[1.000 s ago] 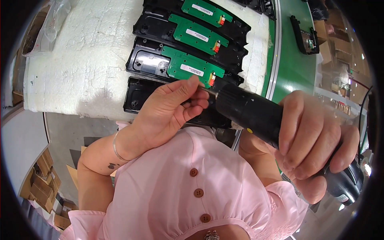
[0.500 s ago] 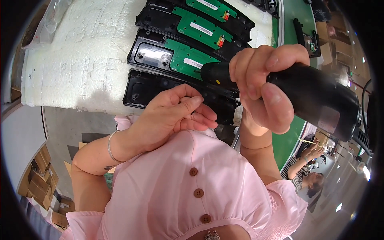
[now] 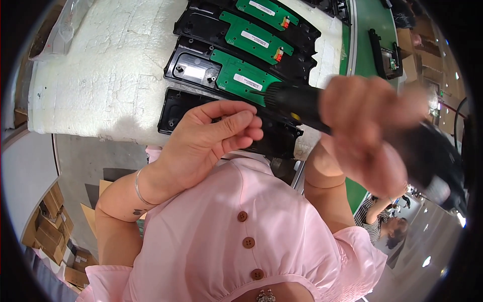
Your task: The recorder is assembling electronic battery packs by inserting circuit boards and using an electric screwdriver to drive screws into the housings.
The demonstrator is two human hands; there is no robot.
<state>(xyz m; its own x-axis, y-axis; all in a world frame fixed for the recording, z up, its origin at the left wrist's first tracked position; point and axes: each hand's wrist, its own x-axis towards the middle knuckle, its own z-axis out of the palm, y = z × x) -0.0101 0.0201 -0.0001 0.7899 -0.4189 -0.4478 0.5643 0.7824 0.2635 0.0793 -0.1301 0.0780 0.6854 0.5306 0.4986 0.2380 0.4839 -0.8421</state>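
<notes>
My right hand [image 3: 365, 128], smeared by motion, grips a black electric screwdriver [image 3: 297, 103]. Its thin bit points left, above the lower edge of a green circuit board [image 3: 229, 75]. That board lies in a black plastic panel [image 3: 173, 65]; whether the bit touches it, I cannot tell. My left hand [image 3: 216, 128] is closed, thumb against the curled fingers, just left of the screwdriver's tip. Anything between its fingertips is hidden or too small to make out. Under it lies the nearest black panel [image 3: 176, 105], partly covered, with no board showing.
More black panels with green boards [image 3: 259, 43] lie in a row farther back on the white foam-covered surface [image 3: 100, 75]. On the green table [image 3: 370, 20] at right sits another black part [image 3: 385, 55]. A co-worker [image 3: 385, 226] is at the right; cardboard boxes [image 3: 50, 231] stand lower left.
My right hand and the screwdriver have shifted right and tilted, the bit now showing. My left hand's spread fingers have drawn together into a pinch.
</notes>
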